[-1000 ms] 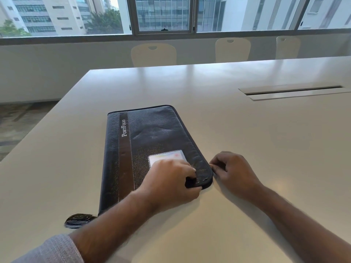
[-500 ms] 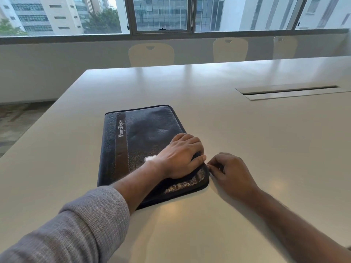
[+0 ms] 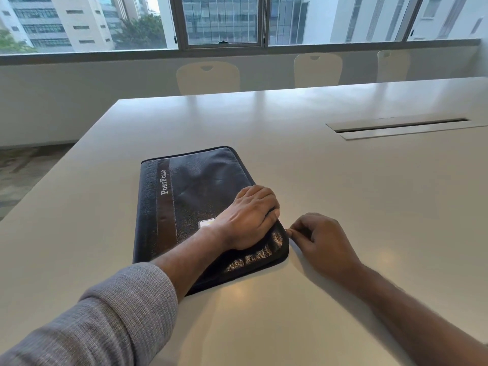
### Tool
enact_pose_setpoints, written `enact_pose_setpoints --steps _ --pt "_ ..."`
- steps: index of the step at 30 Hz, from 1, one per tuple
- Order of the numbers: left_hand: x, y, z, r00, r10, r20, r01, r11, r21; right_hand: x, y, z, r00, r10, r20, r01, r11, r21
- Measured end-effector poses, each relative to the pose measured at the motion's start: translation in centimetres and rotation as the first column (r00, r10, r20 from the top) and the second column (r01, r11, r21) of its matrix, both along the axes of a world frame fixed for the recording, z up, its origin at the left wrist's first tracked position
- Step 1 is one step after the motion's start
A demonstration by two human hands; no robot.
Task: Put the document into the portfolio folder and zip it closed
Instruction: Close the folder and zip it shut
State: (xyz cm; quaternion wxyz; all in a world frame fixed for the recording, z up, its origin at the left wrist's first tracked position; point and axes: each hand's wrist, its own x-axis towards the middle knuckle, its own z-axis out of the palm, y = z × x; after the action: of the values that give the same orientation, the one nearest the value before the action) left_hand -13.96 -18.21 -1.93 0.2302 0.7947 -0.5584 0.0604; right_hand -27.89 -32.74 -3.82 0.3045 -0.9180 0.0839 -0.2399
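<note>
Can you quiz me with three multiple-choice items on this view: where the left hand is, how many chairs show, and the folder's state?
1. Where is the left hand?
A. Flat on the portfolio folder
B. On a chair
C. In the table slot

2. How many chairs stand behind the table?
A. One
B. Three
C. Five

3. How is the folder?
A. Standing upright
B. Lying flat with cover down
C. Spread wide open

Answers: 1 A, the palm presses the cover near its right edge. 2 B, three pale chair backs show under the window. 3 B, the cover lies flat while the right hand pinches at its edge.
</note>
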Motion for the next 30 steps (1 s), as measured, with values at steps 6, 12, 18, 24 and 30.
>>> enact_pose_setpoints --steps 6,12,18,24,30 --pt "-0.1 -0.1 -0.1 1.0 -0.01 -0.004 0.01 1.0 -0.007 -0.3 -0.3 0.0 1.0 -0.013 -0.005 0.013 1.0 -0.015" --pt "-0.3 0.1 -0.2 1.0 -0.012 0.009 0.012 1.0 -0.02 2.1 -0.5 0.6 0.999 -0.037 -0.015 0.036 0.998 -0.052" --pt "-0.3 0.2 -0.2 1.0 -0.01 0.011 0.01 1.0 -0.018 4.1 -0.9 0.8 0.999 -0.026 -0.037 0.024 0.997 -0.07" --pt "-0.3 0.1 -0.3 0.999 -0.007 0.045 0.008 1.0 -0.014 5.6 -1.4 1.0 0.997 -0.016 -0.078 0.013 0.999 -0.043" --pt "-0.1 0.0 -0.6 1.0 -0.007 0.028 0.008 1.0 0.0 7.6 -1.6 1.6 0.993 -0.009 -0.114 0.005 1.0 -0.029"
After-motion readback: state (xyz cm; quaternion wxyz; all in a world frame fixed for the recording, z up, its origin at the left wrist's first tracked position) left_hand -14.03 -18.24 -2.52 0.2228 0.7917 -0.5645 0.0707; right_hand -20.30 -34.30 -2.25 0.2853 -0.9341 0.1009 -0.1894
